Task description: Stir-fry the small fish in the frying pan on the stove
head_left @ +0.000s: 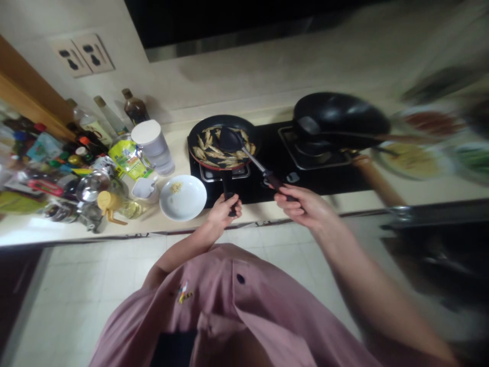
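Pieces of golden-brown food (208,152) lie in a round black frying pan (231,122) on the black cooktop's (273,145) left side. From here I see the left hand (225,210) wrapped round the pan's black handle (226,181), the right hand (301,204) gripping a long-handled dark spatula (252,157) over the pieces.

Pale wall (260,76), paired sockets (83,55), dark overhead hood (229,20), cream counter (181,142), white tiled floor (91,283)

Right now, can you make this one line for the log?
left hand: grips pan handle | right hand: holds turner, blade over food pieces in frying pan | white dish: yellowish bits inside
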Demonstrator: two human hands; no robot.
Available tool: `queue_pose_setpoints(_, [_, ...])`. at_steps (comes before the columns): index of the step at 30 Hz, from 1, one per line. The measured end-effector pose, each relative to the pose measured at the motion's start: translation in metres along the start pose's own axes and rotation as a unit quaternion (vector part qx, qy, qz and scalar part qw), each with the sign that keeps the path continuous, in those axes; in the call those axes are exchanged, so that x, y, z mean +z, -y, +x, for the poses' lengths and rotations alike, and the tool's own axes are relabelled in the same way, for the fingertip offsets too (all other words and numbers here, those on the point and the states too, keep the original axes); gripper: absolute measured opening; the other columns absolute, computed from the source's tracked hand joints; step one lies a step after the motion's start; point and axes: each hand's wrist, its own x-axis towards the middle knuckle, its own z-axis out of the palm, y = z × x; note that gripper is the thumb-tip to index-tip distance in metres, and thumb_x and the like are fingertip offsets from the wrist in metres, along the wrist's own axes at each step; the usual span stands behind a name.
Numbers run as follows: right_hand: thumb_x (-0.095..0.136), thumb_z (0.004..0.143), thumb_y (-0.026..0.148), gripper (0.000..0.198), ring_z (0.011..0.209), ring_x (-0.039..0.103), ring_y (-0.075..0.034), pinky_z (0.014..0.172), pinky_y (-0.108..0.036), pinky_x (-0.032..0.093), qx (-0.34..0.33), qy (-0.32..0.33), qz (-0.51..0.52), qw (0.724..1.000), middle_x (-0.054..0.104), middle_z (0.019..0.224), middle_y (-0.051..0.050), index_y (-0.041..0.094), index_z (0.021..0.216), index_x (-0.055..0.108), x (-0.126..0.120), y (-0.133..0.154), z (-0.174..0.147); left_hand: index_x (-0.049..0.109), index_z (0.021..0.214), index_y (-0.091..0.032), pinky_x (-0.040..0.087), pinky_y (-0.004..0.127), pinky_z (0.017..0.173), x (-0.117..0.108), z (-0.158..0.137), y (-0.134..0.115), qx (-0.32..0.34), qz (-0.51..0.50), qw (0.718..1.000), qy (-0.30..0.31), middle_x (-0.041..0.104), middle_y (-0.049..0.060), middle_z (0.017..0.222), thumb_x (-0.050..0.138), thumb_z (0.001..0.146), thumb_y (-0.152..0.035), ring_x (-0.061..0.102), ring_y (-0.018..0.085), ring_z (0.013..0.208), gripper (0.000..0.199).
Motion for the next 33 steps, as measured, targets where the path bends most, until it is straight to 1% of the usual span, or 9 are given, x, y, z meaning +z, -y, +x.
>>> queue_pose_setpoints(3, [0.046, 0.079, 0.026, 0.016, 0.049, 0.004, -0.005, 0.034, -0.014, 0.007, 0.005, 0.021, -0.042, 0.999, 0.027, 0.066, 0.005, 0.017, 0.092, 0.050, -0.003, 0.006, 0.003, 0.044, 0.080, -0.018, 0.031, 0.016, 0.045, 0.001, 0.000, 0.000, 0.002, 0.001, 1.000, 0.004, 0.052, 0.000, 0.067, 0.078, 0.069, -0.021, 0.043, 0.005, 0.050, 0.036])
queue_pose_setpoints(7, [0.042, 0.082, 0.033, 0.018, 0.053, -0.001, -0.007, 0.036, -0.017, 0.004, -0.022, 0.044, -0.120, 0.992, 0.022, 0.067, 0.005, 0.018, 0.088, 0.050, -0.004, 0.011, 0.001, 0.044, 0.080, -0.018, 0.031, 0.016, 0.045, 0.000, 0.001, 0.001, 0.007, 0.001, 1.000, 0.007, 0.053, 0.000, 0.067, 0.077, 0.070, -0.021, 0.043, 0.005, 0.050, 0.034])
queue_pose_setpoints(10, [0.042, 0.081, 0.032, 0.017, 0.052, -0.001, -0.007, 0.037, -0.018, 0.002, -0.009, 0.043, -0.121, 0.992, 0.022, 0.066, 0.005, 0.018, 0.089, 0.050, -0.001, 0.012, -0.002, 0.045, 0.081, -0.018, 0.031, 0.016, 0.045, -0.001, 0.001, 0.001, 0.003, 0.004, 1.000, 0.008, 0.053, 0.000, 0.066, 0.078, 0.069, -0.022, 0.043, 0.005, 0.050, 0.035])
queue_pose_setpoints(13, [0.049, 0.078, 0.027, 0.015, 0.049, 0.003, -0.005, 0.035, -0.015, 0.003, 0.011, 0.027, -0.063, 0.998, 0.028, 0.065, 0.005, 0.018, 0.091, 0.050, 0.002, 0.010, -0.008, 0.045, 0.082, -0.018, 0.031, 0.016, 0.045, -0.002, 0.001, 0.002, 0.005, 0.003, 1.000, 0.008, 0.053, 0.000, 0.067, 0.079, 0.068, -0.023, 0.044, 0.005, 0.050, 0.037])
queue_pose_setpoints(18, [0.068, 0.068, 0.023, 0.025, 0.044, 0.016, -0.001, 0.033, -0.012, 0.008, -0.015, -0.003, 0.004, 1.000, 0.038, 0.063, 0.005, 0.020, 0.085, 0.050, 0.000, 0.002, -0.023, 0.045, 0.081, -0.018, 0.031, 0.016, 0.046, -0.001, -0.001, 0.001, 0.005, -0.005, 1.000, 0.012, 0.053, 0.000, 0.068, 0.080, 0.067, -0.023, 0.044, 0.005, 0.051, 0.038])
queue_pose_setpoints(23, [0.074, 0.063, 0.024, 0.030, 0.041, 0.023, 0.000, 0.031, -0.012, 0.011, -0.003, -0.028, 0.003, 1.000, 0.043, 0.060, 0.004, 0.019, 0.078, 0.049, -0.007, -0.010, -0.030, 0.046, 0.081, -0.017, 0.032, 0.016, 0.045, -0.001, -0.002, 0.001, 0.008, -0.012, 1.000, 0.010, 0.054, 0.001, 0.069, 0.077, 0.070, -0.021, 0.045, 0.005, 0.052, 0.033])
queue_pose_setpoints(27, [0.073, 0.062, 0.023, 0.030, 0.041, 0.027, -0.001, 0.031, -0.012, 0.015, -0.052, -0.069, -0.010, 0.996, 0.045, 0.058, 0.005, 0.020, 0.080, 0.050, -0.002, -0.013, -0.025, 0.045, 0.082, -0.018, 0.032, 0.016, 0.046, -0.003, 0.000, 0.002, 0.001, -0.019, 1.000, 0.014, 0.055, 0.001, 0.070, 0.077, 0.069, -0.019, 0.045, 0.005, 0.051, 0.034])
queue_pose_setpoints(29, [0.072, 0.062, 0.023, 0.029, 0.040, 0.027, -0.001, 0.031, -0.012, 0.015, -0.062, -0.066, -0.014, 0.996, 0.045, 0.058, 0.005, 0.020, 0.081, 0.050, 0.001, -0.013, -0.023, 0.045, 0.082, -0.018, 0.032, 0.016, 0.046, -0.004, 0.000, 0.001, -0.002, -0.019, 1.000, 0.014, 0.056, 0.001, 0.071, 0.078, 0.069, -0.020, 0.045, 0.005, 0.051, 0.035])
queue_pose_setpoints(33, [0.073, 0.063, 0.024, 0.029, 0.040, 0.026, -0.001, 0.032, -0.012, 0.012, -0.047, -0.033, -0.010, 0.998, 0.044, 0.058, 0.005, 0.019, 0.080, 0.050, 0.003, -0.014, -0.020, 0.046, 0.082, -0.018, 0.033, 0.016, 0.046, -0.003, 0.000, 0.001, 0.008, -0.011, 1.000, 0.012, 0.055, 0.001, 0.069, 0.078, 0.068, -0.020, 0.045, 0.005, 0.051, 0.035])
